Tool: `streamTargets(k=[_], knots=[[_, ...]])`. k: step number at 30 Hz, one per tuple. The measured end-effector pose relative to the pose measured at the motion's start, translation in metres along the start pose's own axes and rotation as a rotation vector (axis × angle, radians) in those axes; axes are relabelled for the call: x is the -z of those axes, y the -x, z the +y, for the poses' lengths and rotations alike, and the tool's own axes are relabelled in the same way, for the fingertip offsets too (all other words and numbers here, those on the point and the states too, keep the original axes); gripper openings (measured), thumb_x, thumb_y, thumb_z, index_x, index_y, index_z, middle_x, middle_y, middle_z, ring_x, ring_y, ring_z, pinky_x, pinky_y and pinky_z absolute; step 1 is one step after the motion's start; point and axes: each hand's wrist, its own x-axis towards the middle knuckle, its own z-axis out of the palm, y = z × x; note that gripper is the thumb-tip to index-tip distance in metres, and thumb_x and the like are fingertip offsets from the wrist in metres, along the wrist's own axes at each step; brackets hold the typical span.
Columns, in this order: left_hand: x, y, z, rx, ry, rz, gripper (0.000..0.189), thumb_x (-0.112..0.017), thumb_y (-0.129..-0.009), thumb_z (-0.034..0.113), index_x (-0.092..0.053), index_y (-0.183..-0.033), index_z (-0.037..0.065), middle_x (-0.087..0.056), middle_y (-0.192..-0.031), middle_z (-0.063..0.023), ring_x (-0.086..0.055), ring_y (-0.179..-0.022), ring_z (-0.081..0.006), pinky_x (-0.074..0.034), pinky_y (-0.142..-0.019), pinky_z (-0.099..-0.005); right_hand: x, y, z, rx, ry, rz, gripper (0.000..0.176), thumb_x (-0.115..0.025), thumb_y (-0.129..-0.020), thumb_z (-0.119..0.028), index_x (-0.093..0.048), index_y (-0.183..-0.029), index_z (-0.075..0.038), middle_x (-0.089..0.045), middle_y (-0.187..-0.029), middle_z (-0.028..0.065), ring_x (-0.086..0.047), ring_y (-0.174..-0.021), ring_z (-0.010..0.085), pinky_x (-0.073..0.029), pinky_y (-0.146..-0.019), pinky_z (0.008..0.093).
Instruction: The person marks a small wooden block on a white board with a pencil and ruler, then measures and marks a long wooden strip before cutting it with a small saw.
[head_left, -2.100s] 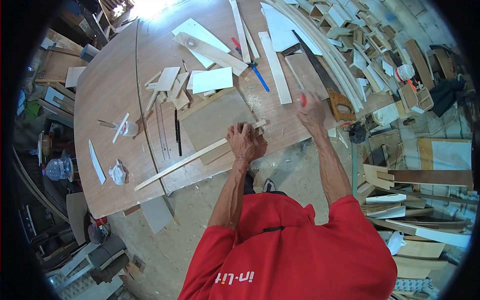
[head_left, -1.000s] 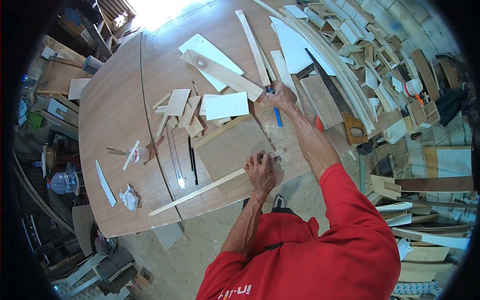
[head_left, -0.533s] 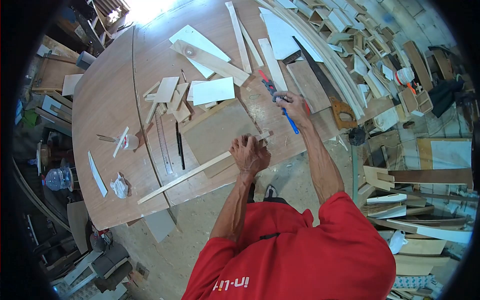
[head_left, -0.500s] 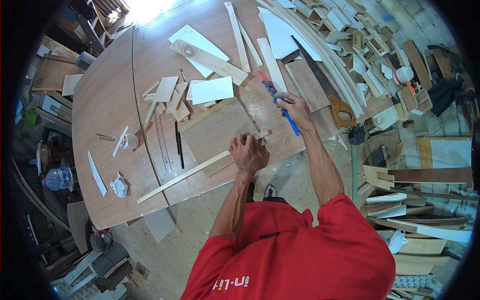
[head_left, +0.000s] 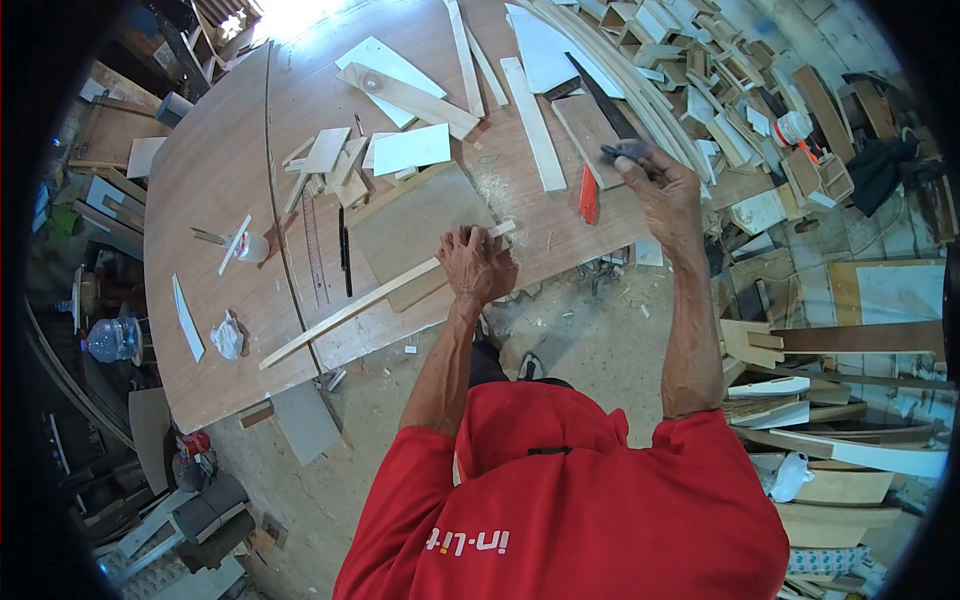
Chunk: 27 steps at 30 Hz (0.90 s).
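My left hand (head_left: 475,265) is closed over a long thin wooden strip (head_left: 350,316), pressing it down on a flat brown board (head_left: 425,215) at the table's near edge. The strip's short end shows past my fingers. My right hand (head_left: 662,190) is raised over the table's right side, with fingers and thumb pinched around a small dark object (head_left: 620,152) that I cannot make out. Just left of that hand is a red slender piece (head_left: 588,197). The dark blade of a handsaw (head_left: 602,98) runs up from near the hand; its handle is hidden.
On the brown table (head_left: 205,130) are white and bare wood offcuts (head_left: 412,148), a clear ruler (head_left: 316,250), black pencil-like sticks (head_left: 345,255), a white cup (head_left: 254,247) and crumpled plastic (head_left: 228,335). Stacked wood pieces (head_left: 740,150) crowd the right side.
My right hand has moved right and turned. The blue handle of the tool it held is out of sight. My left hand stays on the strip while the view shifts slightly.
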Motion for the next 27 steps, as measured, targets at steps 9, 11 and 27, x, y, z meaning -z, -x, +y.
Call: streamTargets(k=[9, 11, 27], knots=[[-0.013, 0.001, -0.013, 0.006, -0.052, 0.006, 0.022, -0.064, -0.082, 0.022, -0.065, -0.104, 0.018, -0.056, -0.106, -0.0054, -0.046, -0.107, -0.0312, -0.037, -0.086, -0.0477, -0.014, 0.066, 0.054, -0.306, -0.283, -0.03, 0.026, -0.048, -0.103, -0.029, -0.057, -0.104, -0.005, -0.061, -0.076, 0.0012, -0.059, -0.065, 0.0088, -0.049, -0.058, 0.0243], [-0.012, 0.0, -0.013, 0.006, -0.046, -0.012, 0.027, -0.064, -0.081, 0.021, -0.064, -0.109, 0.018, -0.056, -0.107, -0.0059, -0.047, -0.106, -0.0314, -0.037, -0.086, -0.048, -0.03, 0.08, 0.068, -0.363, -0.319, -0.018, 0.026, -0.048, -0.103, -0.029, -0.056, -0.105, -0.004, -0.061, -0.075, 0.0018, -0.059, -0.062, 0.0099, -0.048, -0.055, 0.0245], [-0.014, -0.006, -0.011, 0.0, 0.022, -0.038, 0.033, -0.065, -0.075, 0.016, -0.066, -0.108, 0.015, -0.057, -0.108, -0.0089, -0.047, -0.103, -0.0337, -0.039, -0.087, -0.0478, -0.074, 0.115, 0.098, -0.602, -0.51, -0.198, 0.045, -0.046, -0.1, -0.015, -0.034, -0.143, -0.008, -0.062, -0.085, 0.0084, -0.061, -0.059, 0.0137, -0.052, -0.047, 0.0257]])
